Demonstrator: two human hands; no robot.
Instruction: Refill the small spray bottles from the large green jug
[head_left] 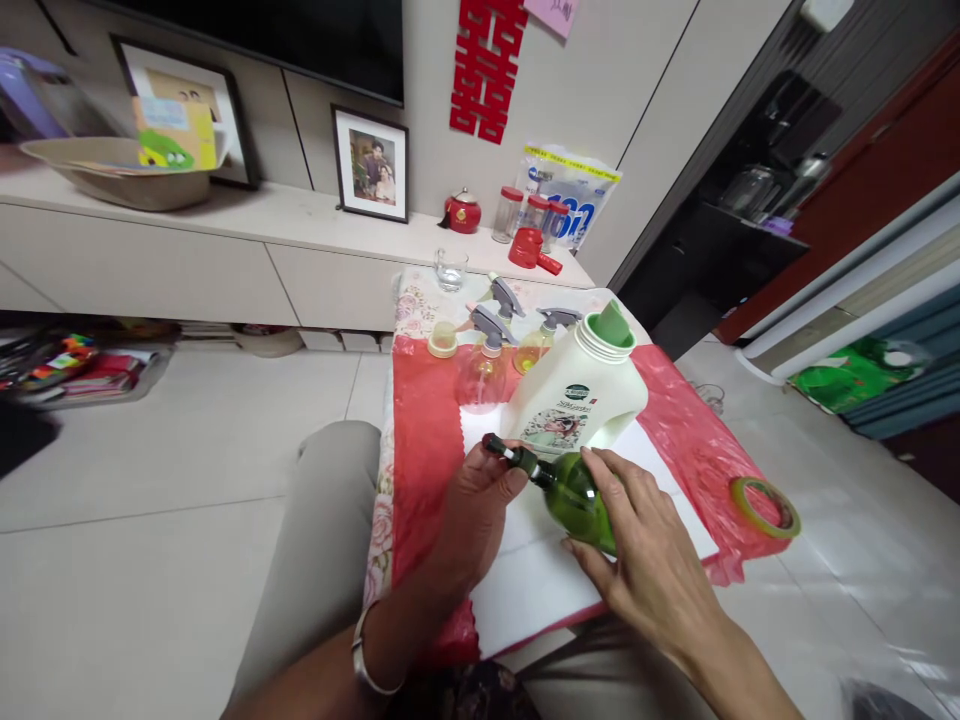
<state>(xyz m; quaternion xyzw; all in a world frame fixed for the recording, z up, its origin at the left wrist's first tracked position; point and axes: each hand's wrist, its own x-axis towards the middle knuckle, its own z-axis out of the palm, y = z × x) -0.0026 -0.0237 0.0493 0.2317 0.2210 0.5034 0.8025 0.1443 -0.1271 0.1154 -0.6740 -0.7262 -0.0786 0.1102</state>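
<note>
A green pump bottle [576, 503] is tilted on its side above the white sheet [517, 590], its neck toward the left. My right hand [641, 535] wraps round the bottle's body. At the neck, the fingers of my left hand [480, 505] are closed on the dark pump head [516, 455]. Whether the pump is screwed on, I cannot tell. Just behind stands a large white jug [577, 385] with a green scoop [611, 325] in its mouth. Beyond it are a clear pinkish spray bottle [482, 380] and a spray bottle with yellow liquid [531, 352].
Red plastic [427, 430] covers the small table. A roll of tape [765, 507] lies at its right edge, a small jar [442, 340] and a glass mug [451, 270] toward the back. A long cabinet [337, 265] with a red ladle-like scoop [529, 248] and lidded jars [508, 214] stands behind.
</note>
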